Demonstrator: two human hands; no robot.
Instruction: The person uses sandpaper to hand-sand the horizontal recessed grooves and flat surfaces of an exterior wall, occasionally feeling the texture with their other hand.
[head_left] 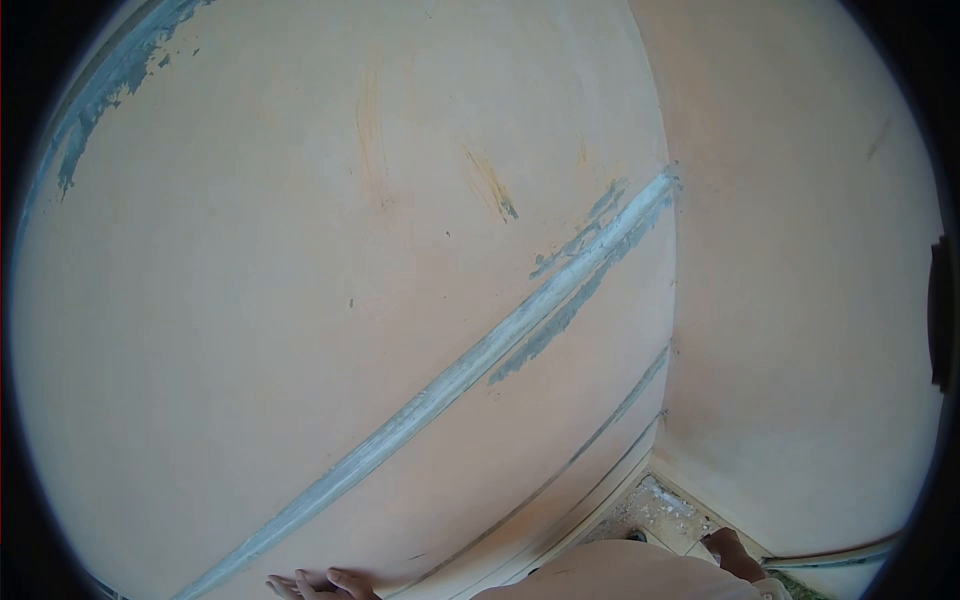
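At seven o'clock the left hand [318,587] spreads loosely, seemingly empty, near the grey band [430,403] climbing the wall [250,300] toward two o'clock; if damp, it could smear when touched. The right hand cannot be made out.

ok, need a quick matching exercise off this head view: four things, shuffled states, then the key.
Things
1. long strip
2. left hand
3. floor
4. dark object

States
A. littered with pale bits
B. at the far right edge
C. fingers apart, at the bottom edge
D. pale blue-grey, running diagonally

Pairs: 1-D, 2-C, 3-A, 4-B
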